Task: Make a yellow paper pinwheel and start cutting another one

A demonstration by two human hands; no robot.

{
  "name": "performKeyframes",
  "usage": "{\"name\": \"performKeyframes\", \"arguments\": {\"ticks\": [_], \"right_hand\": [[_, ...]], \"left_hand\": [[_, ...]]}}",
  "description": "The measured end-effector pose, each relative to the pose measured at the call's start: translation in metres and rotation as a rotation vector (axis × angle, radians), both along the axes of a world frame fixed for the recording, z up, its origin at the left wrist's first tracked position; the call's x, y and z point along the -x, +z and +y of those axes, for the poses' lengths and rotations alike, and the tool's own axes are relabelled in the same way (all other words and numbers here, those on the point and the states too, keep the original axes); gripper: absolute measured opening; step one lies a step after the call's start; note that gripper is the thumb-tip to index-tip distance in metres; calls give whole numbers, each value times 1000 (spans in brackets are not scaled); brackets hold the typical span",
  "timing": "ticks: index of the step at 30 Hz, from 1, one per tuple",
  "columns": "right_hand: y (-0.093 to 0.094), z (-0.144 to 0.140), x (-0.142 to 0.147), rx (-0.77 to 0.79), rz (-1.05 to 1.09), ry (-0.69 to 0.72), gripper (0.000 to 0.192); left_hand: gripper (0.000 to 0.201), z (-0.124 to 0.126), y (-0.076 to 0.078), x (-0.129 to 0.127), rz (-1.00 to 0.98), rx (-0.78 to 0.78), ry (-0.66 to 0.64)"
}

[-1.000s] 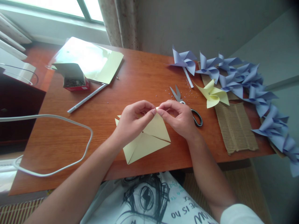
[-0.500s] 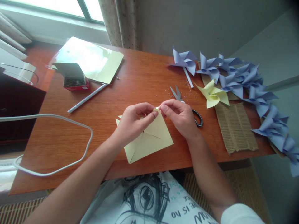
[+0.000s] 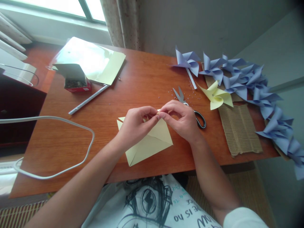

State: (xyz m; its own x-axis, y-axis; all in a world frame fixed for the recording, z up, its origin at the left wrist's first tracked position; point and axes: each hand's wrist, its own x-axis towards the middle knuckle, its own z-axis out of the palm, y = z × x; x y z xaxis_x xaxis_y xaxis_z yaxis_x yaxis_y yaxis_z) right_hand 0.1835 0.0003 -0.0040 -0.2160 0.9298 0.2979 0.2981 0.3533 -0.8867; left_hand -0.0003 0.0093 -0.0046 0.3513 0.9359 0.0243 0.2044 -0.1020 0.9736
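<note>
The left hand and the right hand pinch one corner of the yellow paper square, fingertips pressed together on it. The paper has slid back a little toward the left. It lies near the table's front edge. Scissors sit just behind the right hand, a yellow pinwheel farther right.

Single head-worn view, looks forward and down over the wooden table from the seated person's side (near edge close, far wall and window at top).
</note>
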Motion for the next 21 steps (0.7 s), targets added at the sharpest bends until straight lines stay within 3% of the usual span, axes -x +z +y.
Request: {"name": "performKeyframes", "arguments": {"ticks": [21], "right_hand": [[-2, -1, 4, 27, 0, -65, 9]], "left_hand": [[22, -1, 2, -1, 19, -48, -18]]}}
